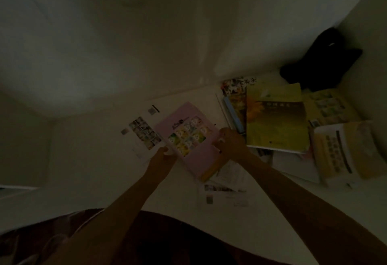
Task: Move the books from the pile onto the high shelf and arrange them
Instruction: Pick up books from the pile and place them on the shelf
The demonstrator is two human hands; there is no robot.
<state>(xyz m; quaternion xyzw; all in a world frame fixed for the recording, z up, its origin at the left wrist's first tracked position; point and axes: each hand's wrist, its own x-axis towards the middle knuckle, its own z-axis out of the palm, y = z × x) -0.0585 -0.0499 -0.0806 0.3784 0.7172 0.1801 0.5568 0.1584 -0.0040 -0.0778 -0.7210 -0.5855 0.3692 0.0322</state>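
Nearest, at 6 o'clock: dark reddish garment [167,241], soft, folded, lit poorly. Both bare forearms reach up from it w/ hands on the pink book [189,137].

Left hand [162,157] at the book's 7 o'clock corner; fingers look curled on the edge, thumb on top, though dim light blurs detail. Right hand [229,142] at its 3 o'clock edge, fingers curled round it. Book is thin, soft-cover, matte pink w/ a grid of small cartoon pics, lying tilted on a white surface.

Step, I judge: placing or squaring one book, prob. on the shelf; can't tell for sure shelf vs pile.

Under and round it: loose white sheets [225,185] w/ small prints, flat, flimsy.

Further, 2 o'clock: yellow book [276,120], glossy, big, atop a messy stack; white-yellow book [343,153] at 3 o'clock. Farthest: black cloth thing [322,61] in the corner, white wall [125,34] behind.

Next move, I'd say: firm two-hand grip, lift flat, keep the sheets from sliding along.
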